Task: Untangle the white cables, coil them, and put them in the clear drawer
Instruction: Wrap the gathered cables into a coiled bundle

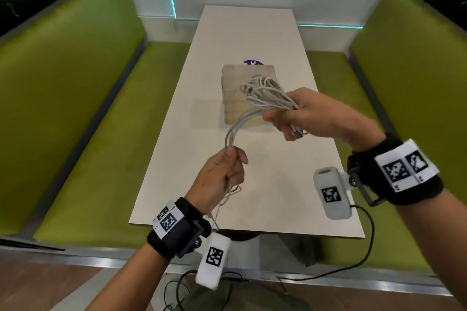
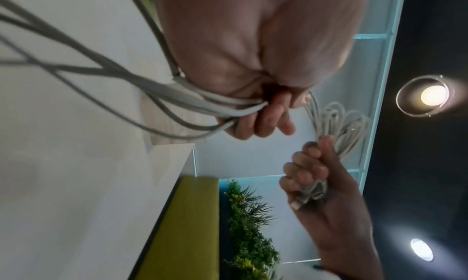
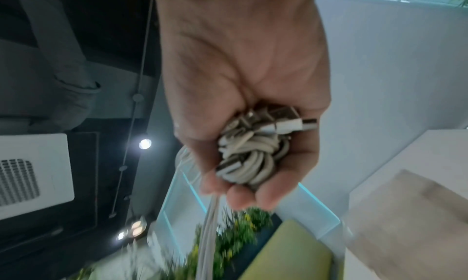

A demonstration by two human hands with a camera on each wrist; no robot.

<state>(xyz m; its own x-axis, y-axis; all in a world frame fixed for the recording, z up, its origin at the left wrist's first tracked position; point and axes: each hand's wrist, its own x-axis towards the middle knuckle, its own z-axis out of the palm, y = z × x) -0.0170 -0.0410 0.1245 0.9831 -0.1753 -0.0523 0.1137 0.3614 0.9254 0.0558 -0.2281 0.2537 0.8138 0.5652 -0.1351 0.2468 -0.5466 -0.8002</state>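
A bundle of white cables (image 1: 265, 94) is held in the air above the table. My right hand (image 1: 298, 118) grips the looped part, with plug ends (image 3: 296, 124) sticking out of the fist (image 3: 248, 164). Several strands run down and left to my left hand (image 1: 227, 166), which pinches them in curled fingers (image 2: 263, 120); loose ends hang below that wrist. The clear drawer unit (image 1: 246, 95) stands on the table behind the cables, partly hidden by them. In the left wrist view the right hand (image 2: 311, 174) shows with the loops (image 2: 339, 122) above it.
The white table (image 1: 252, 197) runs lengthwise between two green benches (image 1: 75, 108) (image 1: 404, 70). A purple sticker (image 1: 252, 62) lies beyond the drawer unit. Black wires (image 1: 364, 247) hang from the wrist cameras over the near table edge.
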